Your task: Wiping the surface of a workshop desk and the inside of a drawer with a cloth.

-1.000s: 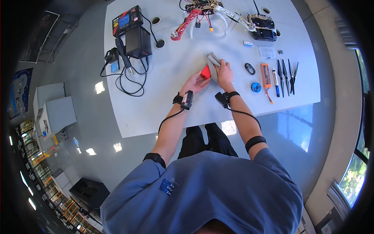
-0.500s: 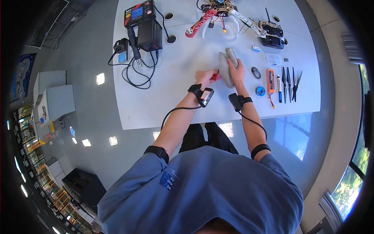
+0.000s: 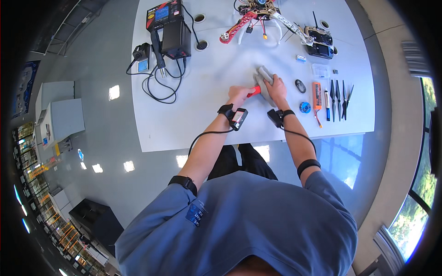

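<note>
Near the middle of the white table [image 3: 216,78], my left hand [image 3: 238,95] is closed on a small red object [image 3: 255,90], partly hidden by the fingers. Beside it, my right hand [image 3: 276,88] grips a folded grey cloth or pad [image 3: 261,73], which touches the red object. To the right lie an oval black cable coil [image 3: 300,86], a round blue container [image 3: 305,107] and an orange battery [image 3: 316,94].
A red-and-white drone frame [image 3: 254,20] and controller [image 3: 319,43] occupy the back. At left stand a soldering station [image 3: 176,39] and cables. Further right lie a blue tube [image 3: 327,108], a clear case [image 3: 320,70] and black propellers [image 3: 338,101].
My hands and the grey material shifted rightward and up, then the grey material came lower again. The red object has turned and is more hidden under my left hand.
</note>
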The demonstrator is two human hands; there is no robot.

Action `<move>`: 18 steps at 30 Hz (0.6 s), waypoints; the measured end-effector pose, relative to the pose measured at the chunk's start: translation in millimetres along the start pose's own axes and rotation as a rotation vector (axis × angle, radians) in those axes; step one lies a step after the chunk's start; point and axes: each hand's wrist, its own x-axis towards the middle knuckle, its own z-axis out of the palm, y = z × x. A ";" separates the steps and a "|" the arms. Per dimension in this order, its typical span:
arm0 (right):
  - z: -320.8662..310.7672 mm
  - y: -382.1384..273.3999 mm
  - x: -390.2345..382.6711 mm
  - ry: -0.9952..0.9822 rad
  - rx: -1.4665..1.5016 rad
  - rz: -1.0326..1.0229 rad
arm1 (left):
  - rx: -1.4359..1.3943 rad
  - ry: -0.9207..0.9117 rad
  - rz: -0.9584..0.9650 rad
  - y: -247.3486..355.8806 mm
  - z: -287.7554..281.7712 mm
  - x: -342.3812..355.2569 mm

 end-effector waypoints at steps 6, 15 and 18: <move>-2.1 -16.6 -28.3 0.042 0.302 0.017 | -0.019 0.062 0.007 -13.5 -2.0 0.9; 3.7 -14.7 -55.1 0.123 -0.011 -0.172 | 0.033 0.036 0.084 -21.1 -4.8 1.1; -1.6 19.0 -46.1 0.138 -0.030 -0.011 | 0.137 0.016 0.266 -22.2 -3.5 -7.4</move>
